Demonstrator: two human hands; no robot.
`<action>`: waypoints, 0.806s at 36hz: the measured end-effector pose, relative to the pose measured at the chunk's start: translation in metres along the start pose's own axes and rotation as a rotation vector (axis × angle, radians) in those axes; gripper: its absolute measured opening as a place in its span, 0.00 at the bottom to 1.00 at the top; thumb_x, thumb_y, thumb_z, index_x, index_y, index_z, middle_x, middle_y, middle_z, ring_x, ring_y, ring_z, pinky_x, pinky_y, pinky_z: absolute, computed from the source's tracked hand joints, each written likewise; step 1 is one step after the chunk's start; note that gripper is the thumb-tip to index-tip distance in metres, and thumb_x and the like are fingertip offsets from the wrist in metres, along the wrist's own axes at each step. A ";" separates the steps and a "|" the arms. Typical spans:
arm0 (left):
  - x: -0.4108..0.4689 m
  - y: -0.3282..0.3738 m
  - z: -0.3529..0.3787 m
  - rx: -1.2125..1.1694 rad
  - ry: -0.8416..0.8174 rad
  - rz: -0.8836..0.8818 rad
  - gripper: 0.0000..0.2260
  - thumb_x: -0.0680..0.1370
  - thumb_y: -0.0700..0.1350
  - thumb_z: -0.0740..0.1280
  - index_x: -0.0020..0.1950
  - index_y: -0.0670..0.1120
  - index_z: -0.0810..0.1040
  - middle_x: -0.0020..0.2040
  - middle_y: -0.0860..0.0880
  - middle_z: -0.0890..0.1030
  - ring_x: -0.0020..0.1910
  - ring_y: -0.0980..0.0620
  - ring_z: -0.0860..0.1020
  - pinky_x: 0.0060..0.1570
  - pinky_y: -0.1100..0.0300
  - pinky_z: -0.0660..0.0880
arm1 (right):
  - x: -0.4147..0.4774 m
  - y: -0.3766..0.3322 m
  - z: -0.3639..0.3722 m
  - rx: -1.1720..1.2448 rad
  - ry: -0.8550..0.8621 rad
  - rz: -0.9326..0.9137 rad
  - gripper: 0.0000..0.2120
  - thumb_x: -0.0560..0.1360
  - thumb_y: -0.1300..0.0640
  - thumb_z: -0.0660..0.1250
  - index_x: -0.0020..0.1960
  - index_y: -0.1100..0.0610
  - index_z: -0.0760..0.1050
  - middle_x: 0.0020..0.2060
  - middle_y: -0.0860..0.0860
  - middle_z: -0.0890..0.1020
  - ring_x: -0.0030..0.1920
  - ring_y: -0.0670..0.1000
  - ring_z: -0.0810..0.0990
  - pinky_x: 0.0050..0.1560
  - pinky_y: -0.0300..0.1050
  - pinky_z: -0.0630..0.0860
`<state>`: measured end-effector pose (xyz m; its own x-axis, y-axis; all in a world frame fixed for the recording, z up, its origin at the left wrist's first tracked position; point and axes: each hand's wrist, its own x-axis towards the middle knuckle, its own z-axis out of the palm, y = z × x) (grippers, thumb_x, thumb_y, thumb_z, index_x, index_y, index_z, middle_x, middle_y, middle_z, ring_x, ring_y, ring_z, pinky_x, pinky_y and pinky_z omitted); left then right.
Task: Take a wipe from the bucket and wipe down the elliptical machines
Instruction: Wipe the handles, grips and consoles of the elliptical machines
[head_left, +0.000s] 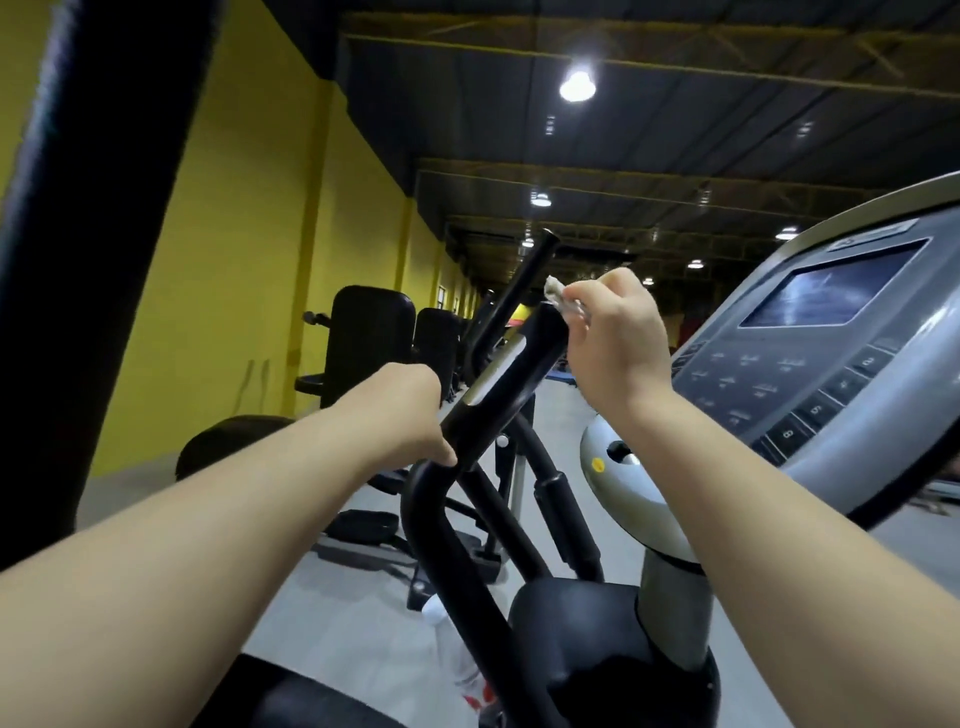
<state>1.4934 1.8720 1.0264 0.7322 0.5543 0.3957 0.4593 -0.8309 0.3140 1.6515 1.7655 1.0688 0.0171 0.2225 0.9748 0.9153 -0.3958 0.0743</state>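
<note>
A thick black post (98, 218) fills the far left, well left of the handlebar (498, 374), with a yellow wall (234, 234) behind it. Black padded machines (371, 338) stand along that wall, beyond the handlebar.

The left forearm reaches up from the lower left, nearly straight, wrist level. The left hand (410, 410) is closed around the handlebar low on its grip, just below the silver sensor strip (496, 371), with the thumb lying along the near side of the bar and the fingers wrapped out of sight behind it.

The handlebar rises from a curved black tube and slants up to the right. A second black bar (524, 280) stands just behind its top end.

The right forearm comes up from the lower right and crosses in front of the console (831, 353). The right hand (618, 332) is bent at the wrist, knuckles up, fingers curled shut on a bunched white wipe (558, 299). The wipe is pressed against the top end of the handlebar, sticking out past the fingertips.

Right of the handlebar, the grey console tilts toward the camera, with a dark screen (836, 291) above rows of buttons.

Below the handlebar, a white bottle (454, 654) stands on the floor.
</note>
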 end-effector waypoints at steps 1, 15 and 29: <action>0.002 -0.001 0.005 -0.016 -0.005 -0.006 0.19 0.70 0.52 0.76 0.55 0.43 0.79 0.46 0.48 0.80 0.43 0.51 0.78 0.32 0.65 0.69 | -0.002 0.000 0.003 0.011 -0.003 -0.016 0.04 0.73 0.68 0.67 0.46 0.66 0.80 0.39 0.59 0.76 0.38 0.60 0.75 0.33 0.48 0.74; 0.011 -0.023 0.023 -0.095 0.005 0.000 0.13 0.69 0.49 0.76 0.51 0.46 0.83 0.45 0.48 0.83 0.45 0.51 0.80 0.43 0.60 0.78 | -0.087 -0.039 0.023 0.268 -0.310 -0.405 0.04 0.72 0.66 0.67 0.46 0.64 0.80 0.37 0.57 0.76 0.34 0.58 0.75 0.30 0.46 0.74; 0.014 -0.022 0.022 -0.107 -0.006 0.035 0.12 0.70 0.50 0.75 0.49 0.46 0.80 0.44 0.48 0.80 0.42 0.52 0.77 0.34 0.64 0.71 | -0.013 -0.014 0.007 0.069 0.033 0.007 0.07 0.75 0.67 0.63 0.49 0.67 0.78 0.41 0.60 0.76 0.38 0.57 0.75 0.34 0.45 0.73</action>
<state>1.5044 1.8970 1.0054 0.7499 0.5247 0.4029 0.3774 -0.8395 0.3909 1.6414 1.7749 1.0539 0.0112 0.1899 0.9817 0.9408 -0.3346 0.0540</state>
